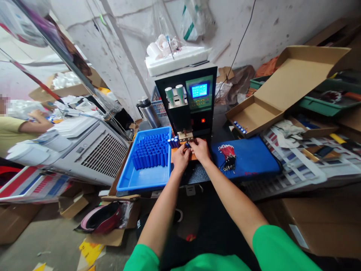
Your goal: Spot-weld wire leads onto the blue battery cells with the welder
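My left hand (pixel 181 160) and my right hand (pixel 200 151) meet beneath the electrodes of a spot welder (pixel 187 109). The left fingers are closed on a blue battery cell (pixel 187 145), mostly hidden by the fingertips. My right fingers pinch close against the same spot; what they hold is too small to make out. Just left of the electrodes several blue cells (pixel 173 142) stand in a short row. A blue tray (pixel 146 183) beside my left hand holds many upright blue cells. To the right, red and black wire leads (pixel 228 156) lie bundled on a blue pad (pixel 251 154).
An open cardboard box (pixel 267 107) with several cells at its edge stands on the right. A steel flask (pixel 149 113) is behind the tray. White foam (pixel 177 60) rests on the welder. At far left a person's arm (pixel 35 124) shows behind a grey cooler (pixel 81 150).
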Motion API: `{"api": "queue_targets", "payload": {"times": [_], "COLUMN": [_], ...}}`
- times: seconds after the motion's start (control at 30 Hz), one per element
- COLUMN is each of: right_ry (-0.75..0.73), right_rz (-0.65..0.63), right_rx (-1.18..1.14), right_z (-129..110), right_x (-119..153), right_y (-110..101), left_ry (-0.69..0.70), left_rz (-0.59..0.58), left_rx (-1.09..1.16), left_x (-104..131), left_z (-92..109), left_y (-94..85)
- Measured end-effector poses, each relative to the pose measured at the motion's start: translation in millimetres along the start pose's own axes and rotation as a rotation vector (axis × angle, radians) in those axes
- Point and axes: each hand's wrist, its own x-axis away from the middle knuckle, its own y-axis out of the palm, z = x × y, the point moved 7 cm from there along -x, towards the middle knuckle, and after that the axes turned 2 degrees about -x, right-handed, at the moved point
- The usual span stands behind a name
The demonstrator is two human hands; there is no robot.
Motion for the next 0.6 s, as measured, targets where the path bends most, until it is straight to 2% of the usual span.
{"api": "queue_targets", "payload": {"times": [0.6], "right_ry": [0.008], "right_rz": [-0.031], "right_rx": [0.041], "right_z": [0.8], "right_x": [1.5], "right_y": [0.0], "left_ry": [-0.013], "left_rz": [0.009], "left_rx": [0.001], "left_x": [2.0], "left_z": [0.5], "left_y": [-0.5]}}
